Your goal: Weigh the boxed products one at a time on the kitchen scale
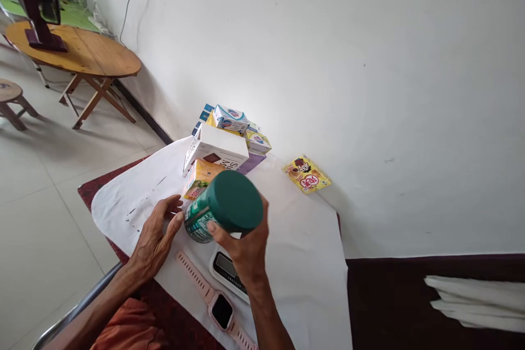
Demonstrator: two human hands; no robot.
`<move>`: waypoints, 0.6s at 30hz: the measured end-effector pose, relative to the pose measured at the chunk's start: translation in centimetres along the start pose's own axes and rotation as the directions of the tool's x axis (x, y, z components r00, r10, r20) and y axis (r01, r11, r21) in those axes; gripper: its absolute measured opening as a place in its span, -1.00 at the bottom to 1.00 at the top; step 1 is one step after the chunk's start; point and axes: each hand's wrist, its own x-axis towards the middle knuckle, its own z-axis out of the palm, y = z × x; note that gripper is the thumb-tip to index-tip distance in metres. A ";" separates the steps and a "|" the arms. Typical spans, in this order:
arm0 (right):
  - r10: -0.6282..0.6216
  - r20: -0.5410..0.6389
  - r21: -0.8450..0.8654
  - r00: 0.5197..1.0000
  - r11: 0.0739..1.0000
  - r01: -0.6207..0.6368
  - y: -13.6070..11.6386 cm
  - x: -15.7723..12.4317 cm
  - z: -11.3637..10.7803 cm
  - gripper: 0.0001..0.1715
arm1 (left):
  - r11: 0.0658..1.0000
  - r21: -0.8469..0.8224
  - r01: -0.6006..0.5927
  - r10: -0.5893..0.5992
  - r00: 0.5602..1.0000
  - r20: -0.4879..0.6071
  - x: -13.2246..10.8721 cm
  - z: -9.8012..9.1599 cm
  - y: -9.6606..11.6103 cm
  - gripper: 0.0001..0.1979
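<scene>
My right hand (246, 249) grips a green canister (200, 221) with a dark green lid, its thumb across the near side. The canister is tilted, lid toward me, over the white-covered table. Close to the canister's left side is my left hand (158, 232), fingers bent and apart, holding nothing; whether a fingertip touches the canister I cannot tell. Partly hidden under my right hand lies a white digital scale (226, 266) with a grey display. A pink smartwatch (221, 309) stretches along the near edge of the table, its dark screen facing up.
Behind the canister stand several boxes: an orange box (200, 172), a large white box (219, 145) and smaller cartons. A yellow snack box (307, 174) lies by the wall. At the far left, a dark fan (45, 33) rests on a round wooden table (98, 54).
</scene>
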 end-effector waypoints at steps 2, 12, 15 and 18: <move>-0.035 -0.067 -0.005 0.997 0.999 0.035 -1.2 0.0 -0.9 0.01 | 1.000 -0.029 0.005 -0.004 1.000 0.002 0.0 0.0 -0.1 -0.50; -0.040 -0.375 -0.284 0.926 0.956 -0.074 -1.0 -0.6 -7.7 0.08 | 0.996 0.054 -0.073 0.071 0.997 0.033 -0.1 0.0 0.4 -0.58; 0.015 -0.385 -0.283 0.923 0.950 -0.134 0.7 -1.1 -8.1 0.11 | 0.992 0.096 -0.082 0.076 0.995 0.062 0.1 -0.2 0.9 -0.58; 0.068 -0.398 -0.240 0.915 0.955 -0.176 1.7 -1.5 -8.1 0.09 | 0.979 0.150 -0.136 0.114 0.983 0.147 0.6 -0.4 2.0 -0.61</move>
